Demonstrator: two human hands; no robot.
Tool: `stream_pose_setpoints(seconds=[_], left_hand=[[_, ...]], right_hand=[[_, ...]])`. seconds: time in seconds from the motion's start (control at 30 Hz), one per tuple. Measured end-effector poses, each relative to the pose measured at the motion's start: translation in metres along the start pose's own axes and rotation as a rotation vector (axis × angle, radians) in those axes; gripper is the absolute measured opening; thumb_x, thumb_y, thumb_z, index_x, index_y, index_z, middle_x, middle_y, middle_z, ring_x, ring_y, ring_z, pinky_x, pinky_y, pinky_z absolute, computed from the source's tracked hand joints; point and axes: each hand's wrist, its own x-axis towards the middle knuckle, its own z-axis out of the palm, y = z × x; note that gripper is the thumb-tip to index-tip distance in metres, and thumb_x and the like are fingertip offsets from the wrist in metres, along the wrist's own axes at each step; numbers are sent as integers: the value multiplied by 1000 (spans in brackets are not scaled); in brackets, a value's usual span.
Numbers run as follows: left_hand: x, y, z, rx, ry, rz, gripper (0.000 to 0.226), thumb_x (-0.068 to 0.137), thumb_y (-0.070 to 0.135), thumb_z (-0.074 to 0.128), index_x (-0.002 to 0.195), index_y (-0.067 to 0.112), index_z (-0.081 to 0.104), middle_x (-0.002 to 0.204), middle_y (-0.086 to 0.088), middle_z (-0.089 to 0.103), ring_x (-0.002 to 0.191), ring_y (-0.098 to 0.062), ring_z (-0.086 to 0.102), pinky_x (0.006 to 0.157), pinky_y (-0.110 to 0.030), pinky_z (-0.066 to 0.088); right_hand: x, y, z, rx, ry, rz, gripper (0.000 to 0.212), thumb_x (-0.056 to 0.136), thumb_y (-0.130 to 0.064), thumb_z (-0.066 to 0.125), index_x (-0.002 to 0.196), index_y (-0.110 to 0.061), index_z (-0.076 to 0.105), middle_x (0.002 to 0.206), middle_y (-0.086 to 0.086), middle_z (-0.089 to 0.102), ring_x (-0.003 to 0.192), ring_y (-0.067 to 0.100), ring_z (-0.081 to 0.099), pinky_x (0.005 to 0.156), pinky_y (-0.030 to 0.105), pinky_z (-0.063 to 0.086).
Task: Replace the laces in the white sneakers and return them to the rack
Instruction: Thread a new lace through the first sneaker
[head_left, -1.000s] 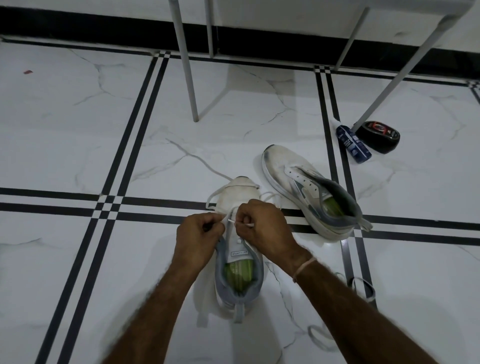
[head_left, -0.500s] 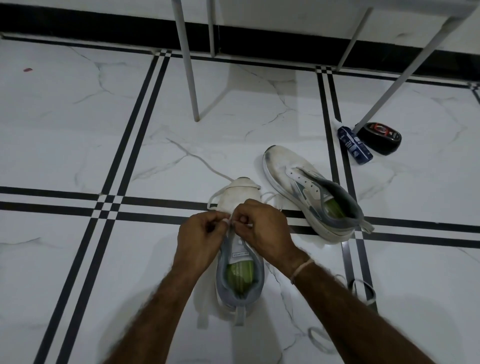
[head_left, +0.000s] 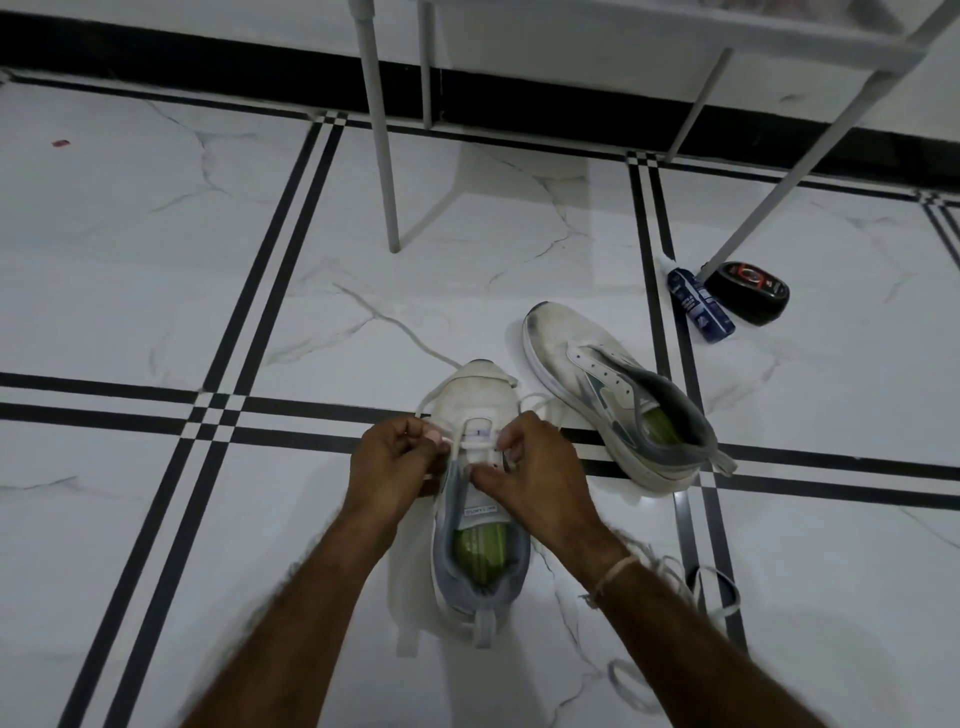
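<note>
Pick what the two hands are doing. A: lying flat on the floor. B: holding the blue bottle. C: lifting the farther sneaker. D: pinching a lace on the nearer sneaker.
D: the left hand and right hand both pinch the white lace over the tongue of the nearer sneaker; the farther sneaker and blue bottle lie untouched.

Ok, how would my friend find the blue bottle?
Find the white rack at the top and follow its slanted right leg down to the floor. At its foot lie two small things: the bottle is the long blue one on the left, not the round black tin beside it.
</note>
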Motion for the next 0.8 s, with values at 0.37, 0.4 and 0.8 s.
stream_pose_setpoints(seconds=[0.37, 0.4, 0.8], left_hand=[[22, 24, -56, -152, 232, 246, 19, 102, 8, 45, 88, 19, 51, 72, 5, 54, 61, -11, 48, 62, -28, 47], [21, 11, -51, 199, 165, 386, 13, 100, 14, 54, 91, 23, 57, 74, 7, 60, 62, -10, 52, 63, -28, 45], [14, 33, -65, -573, 229, 78, 29, 105, 23, 43, 77, 27, 46, 66, 4, 45, 47, -9, 42, 47, -22, 42]], right_hand=[[6, 12, -5, 198, 25, 131, 14, 78, -25, 87, 71, -16, 78, 67, -12, 72, 68, -4, 67, 61, 6, 45], [4, 15, -8, 219, 32, 134, 13, 79, -24, 87, 72, -15, 79, 67, -13, 72, 68, -6, 66, 61, 5, 44], [4, 10, -5, 257, 52, 97, 15, 80, -20, 85, 68, -15, 77, 62, -11, 70, 62, -3, 64, 62, 9, 46]])
